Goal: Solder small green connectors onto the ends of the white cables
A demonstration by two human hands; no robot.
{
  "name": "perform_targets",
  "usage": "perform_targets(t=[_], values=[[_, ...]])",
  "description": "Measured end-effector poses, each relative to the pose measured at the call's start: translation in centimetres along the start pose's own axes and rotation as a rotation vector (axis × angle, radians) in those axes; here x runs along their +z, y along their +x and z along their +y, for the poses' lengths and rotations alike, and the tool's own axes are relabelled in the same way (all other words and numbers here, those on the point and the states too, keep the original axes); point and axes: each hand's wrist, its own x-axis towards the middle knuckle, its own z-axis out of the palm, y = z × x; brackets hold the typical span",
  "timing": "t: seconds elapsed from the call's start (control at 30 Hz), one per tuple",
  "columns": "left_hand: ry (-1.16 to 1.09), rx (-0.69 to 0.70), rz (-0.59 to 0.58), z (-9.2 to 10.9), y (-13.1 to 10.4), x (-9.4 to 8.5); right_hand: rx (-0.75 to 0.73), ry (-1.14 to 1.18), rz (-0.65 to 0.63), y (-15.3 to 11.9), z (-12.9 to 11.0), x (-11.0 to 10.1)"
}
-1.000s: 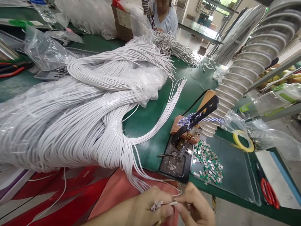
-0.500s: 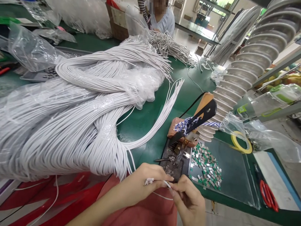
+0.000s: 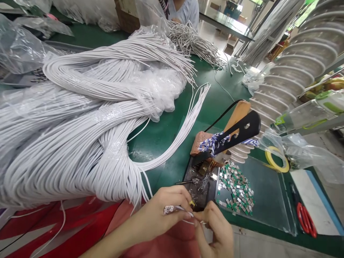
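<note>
My left hand (image 3: 172,208) is closed around several white cables, whose cut ends (image 3: 168,209) poke out beside its thumb. Close against it on the right, my right hand (image 3: 215,225) pinches the end of a white cable between thumb and fingers. Small pale tips show at those fingers, too small to make out. Beyond the hands, a dark tray (image 3: 197,193) holds metal bits under a clamped fixture with a black handle (image 3: 233,132) and a brick (image 3: 200,141). Small green and silver boards (image 3: 238,190) lie scattered to the right of the tray.
Large bundles of white cable (image 3: 80,150) cover the left of the green table (image 3: 172,130). A ribbed hose (image 3: 287,79) comes down at the right. Yellow tape (image 3: 276,159), red-handled pliers (image 3: 306,218) and plastic bags lie at the right. A person (image 3: 185,12) sits across the table.
The view has shifted slightly, and the bundles sit further left. The cable between my hands has turned, and pale tips now show by my right fingers. A small yellow piece shows beside my left fingers.
</note>
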Motion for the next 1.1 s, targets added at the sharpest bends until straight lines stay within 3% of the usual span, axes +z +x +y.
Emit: perform_targets(t=[0.13, 0.23, 0.3, 0.4, 0.63, 0.73, 0.83, 0.9, 1.0, 1.1], values=[[-0.013, 0.015, -0.052, -0.1, 0.0, -0.2, -0.042, -0.259, -0.13, 0.3, 1.4, -5.7], [-0.019, 0.024, -0.047, 0.1, 0.1, -0.2, 0.083, -0.498, -0.052, 0.5, 3.3, -10.3], [-0.004, 0.008, -0.033, 0.3, 0.2, -0.1, 0.197, -0.515, -0.094, 0.7, 4.4, -12.1], [0.013, -0.004, -0.021, 0.3, 0.3, -0.1, 0.258, -0.471, -0.213, 1.0, 5.3, -13.1], [0.058, 0.013, -0.026, 0.0, 0.2, 0.0, 0.279, -0.359, -0.419, 2.2, 5.7, -13.5], [0.077, 0.021, -0.014, 0.0, 0.1, 0.0, 0.307, -0.341, -0.37, 2.2, 5.5, -13.6], [0.08, 0.026, -0.013, 0.1, 0.2, 0.1, 0.344, -0.268, -0.211, 1.7, 4.9, -13.0], [0.061, 0.032, -0.013, 0.2, 0.2, 0.1, 0.365, -0.155, -0.068, 0.9, 4.0, -11.7], [0.029, 0.041, 0.003, 0.3, 0.2, 0.1, 0.403, 0.04, 0.104, -0.1, 2.3, -8.2], [0.003, 0.027, 0.02, 0.6, 0.3, 0.1, 0.372, 0.174, 0.094, -0.6, 1.1, -3.9]])
